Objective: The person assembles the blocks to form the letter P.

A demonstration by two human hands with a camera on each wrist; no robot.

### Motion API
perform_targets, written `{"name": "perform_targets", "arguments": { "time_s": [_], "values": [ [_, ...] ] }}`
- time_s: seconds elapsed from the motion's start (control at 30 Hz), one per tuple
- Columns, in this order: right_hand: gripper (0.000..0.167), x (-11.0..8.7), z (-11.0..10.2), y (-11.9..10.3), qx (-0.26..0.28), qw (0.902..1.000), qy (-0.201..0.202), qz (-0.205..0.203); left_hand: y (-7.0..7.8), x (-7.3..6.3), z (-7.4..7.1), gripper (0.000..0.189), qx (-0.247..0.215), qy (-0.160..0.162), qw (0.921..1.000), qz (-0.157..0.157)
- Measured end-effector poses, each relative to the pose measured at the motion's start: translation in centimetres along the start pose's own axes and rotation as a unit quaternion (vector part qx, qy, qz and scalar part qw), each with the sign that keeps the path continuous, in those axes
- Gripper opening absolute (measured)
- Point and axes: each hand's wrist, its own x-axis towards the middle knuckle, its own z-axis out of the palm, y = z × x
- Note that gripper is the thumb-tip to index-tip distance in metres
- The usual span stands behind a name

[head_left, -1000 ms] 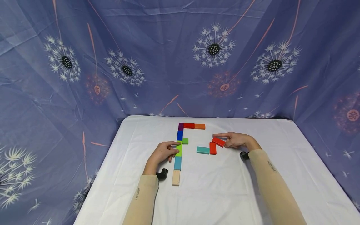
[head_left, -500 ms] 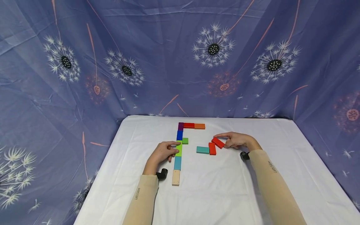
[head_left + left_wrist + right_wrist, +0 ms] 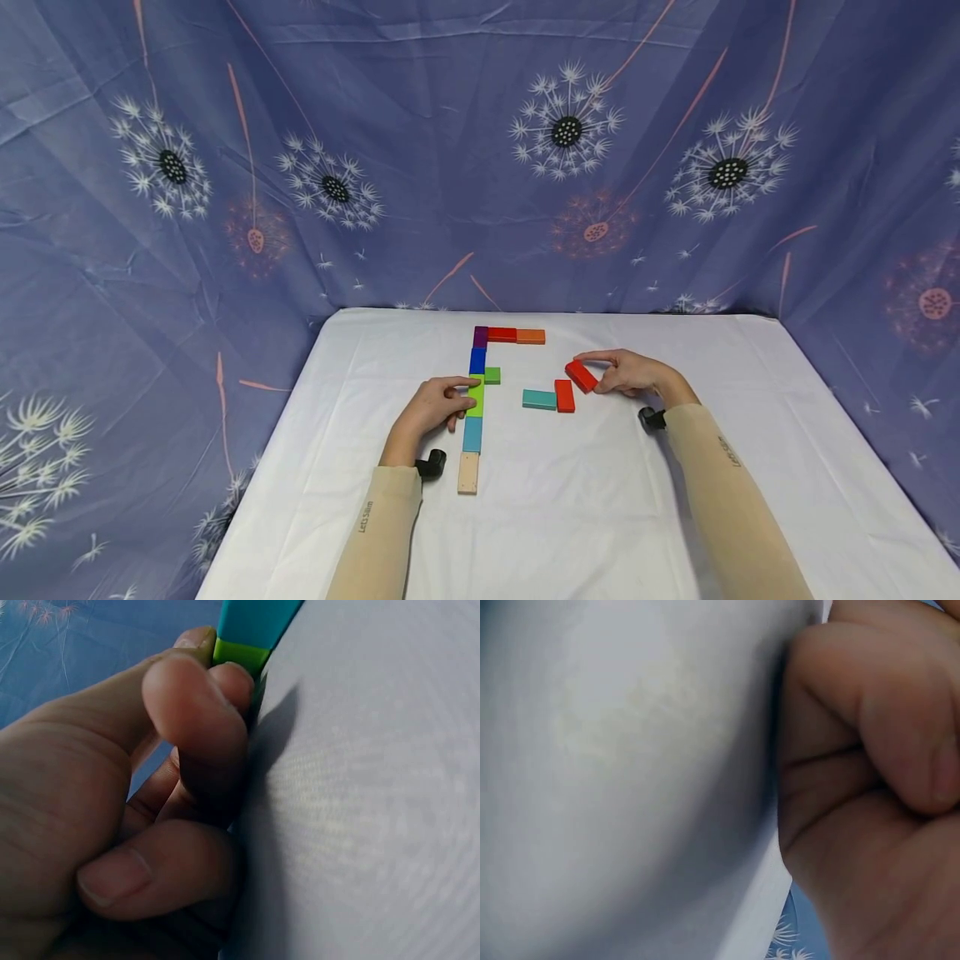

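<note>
In the head view, my left hand [image 3: 433, 407] rests its index finger and thumb on the lime green block [image 3: 476, 411] in a column of blocks. Seen from the left wrist, fingertips sit at the end of that block [image 3: 241, 654], and the lower fingers are bent. My right hand [image 3: 628, 372] pinches a tilted red block [image 3: 581, 377] between index finger and thumb at its two ends. Just below it stands another red block [image 3: 565, 397], next to a teal block [image 3: 539, 400]. The right wrist view shows bent fingers [image 3: 877, 705] against the cloth; the held block is hidden there.
The column also has purple [image 3: 481, 337], dark blue [image 3: 477, 361], light blue [image 3: 472, 435] and plain wood [image 3: 468, 473] blocks. Red [image 3: 502, 334] and orange [image 3: 531, 337] blocks run right from its top; a small green block [image 3: 492, 376] sits beside it. White cloth [image 3: 555, 517] covers the table.
The red block in my right hand has turned to a steeper slant and shifted slightly left, its lower corner moving away from the other red block. My left hand stays in place.
</note>
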Motion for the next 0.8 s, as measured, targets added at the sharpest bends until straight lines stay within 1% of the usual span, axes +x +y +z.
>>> {"name": "perform_targets", "arguments": {
  "time_s": [0.3, 0.4, 0.57, 0.63, 0.8],
  "values": [
    [0.079, 0.2, 0.0, -0.1, -0.007, 0.9988, 0.036, -0.031, 0.2, -0.1, -0.2, 0.041, 0.002, -0.001, 1.0000, 0.000],
    [0.079, 0.3, 0.1, -0.3, -0.011, 0.9977, 0.054, -0.039, 0.2, -0.1, -0.2, 0.041, 0.001, -0.001, 1.0000, 0.000],
    [0.076, 0.6, 0.4, -0.5, -0.017, 0.9954, 0.089, -0.031, 0.2, -0.1, -0.2, 0.041, 0.001, -0.001, 1.0000, -0.002],
    [0.075, 0.7, 0.6, -0.6, -0.010, 0.9945, 0.101, -0.027, 0.1, -0.1, -0.1, 0.041, 0.000, -0.001, 1.0000, -0.004],
    [0.073, 1.0, 0.9, -1.1, 0.005, 0.9926, 0.116, -0.036, 0.0, 0.0, 0.0, 0.041, -0.001, 0.000, 1.0000, -0.004]
  ]
}}
